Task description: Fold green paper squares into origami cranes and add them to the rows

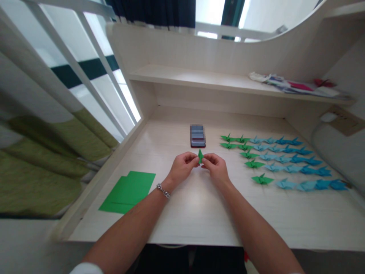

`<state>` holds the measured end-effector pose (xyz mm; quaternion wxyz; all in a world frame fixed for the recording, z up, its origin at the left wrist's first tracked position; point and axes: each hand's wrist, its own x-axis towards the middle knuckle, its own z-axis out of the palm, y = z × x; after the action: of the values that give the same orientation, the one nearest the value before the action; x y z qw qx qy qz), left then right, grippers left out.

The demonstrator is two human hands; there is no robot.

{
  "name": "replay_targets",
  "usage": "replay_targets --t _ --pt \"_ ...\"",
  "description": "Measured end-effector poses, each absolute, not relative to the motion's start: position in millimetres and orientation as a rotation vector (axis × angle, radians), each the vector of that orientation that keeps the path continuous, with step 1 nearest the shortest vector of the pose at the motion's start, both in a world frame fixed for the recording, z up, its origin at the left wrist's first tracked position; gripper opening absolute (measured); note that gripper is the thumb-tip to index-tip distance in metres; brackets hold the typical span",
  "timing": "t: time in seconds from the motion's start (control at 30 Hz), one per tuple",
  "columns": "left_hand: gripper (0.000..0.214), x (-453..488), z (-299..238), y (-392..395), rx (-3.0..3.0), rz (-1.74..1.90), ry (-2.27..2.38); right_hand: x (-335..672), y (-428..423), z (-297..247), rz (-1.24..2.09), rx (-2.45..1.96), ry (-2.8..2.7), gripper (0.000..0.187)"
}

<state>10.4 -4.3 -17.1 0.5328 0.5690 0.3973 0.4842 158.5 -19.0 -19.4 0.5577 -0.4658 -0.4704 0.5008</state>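
A small folded green paper (200, 156), pointed at the top, is pinched between both hands above the middle of the desk. My left hand (183, 166), with a chain bracelet on its wrist, grips the paper's left side between thumb and finger. On the right side, my right hand (216, 167) holds it the same way. Just beyond the hands lies a phone (197, 136) with a blurred screen. To the right stand rows of folded paper cranes: green cranes (254, 164) nearest the hands, then light blue cranes (285, 184) and darker blue cranes (315, 170).
Green paper sheets (129, 192) lie overlapped at the desk's left. A shelf (194, 79) crosses the back, with a pile of papers (296, 85) on its right. A curtain (42, 152) and white rails (94, 57) border the left. A plug with a cable (327, 117) is on the right wall.
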Motion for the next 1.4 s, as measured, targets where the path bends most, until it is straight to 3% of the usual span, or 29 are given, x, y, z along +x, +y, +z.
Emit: replay_targets --t 0.53,1.1,1.23,1.4 --pt "0.023 13.6 -16.9 -5.2 1.265 1.264 0.968 156.4 -18.5 -19.4 1.15 -1.062 -1.169 0.018" --pt "0.029 17.6 -18.3 -6.1 1.107 1.303 0.908 156.0 -18.9 -20.3 1.06 -1.068 -1.078 0.027" --pt "0.031 17.4 -17.6 -6.2 1.105 1.293 0.912 156.5 -17.8 -20.8 1.168 -1.068 -1.06 0.031" --pt "0.032 18.7 -17.9 -8.3 1.149 1.235 0.913 159.5 -15.1 -23.9 1.185 -1.129 -1.149 0.022"
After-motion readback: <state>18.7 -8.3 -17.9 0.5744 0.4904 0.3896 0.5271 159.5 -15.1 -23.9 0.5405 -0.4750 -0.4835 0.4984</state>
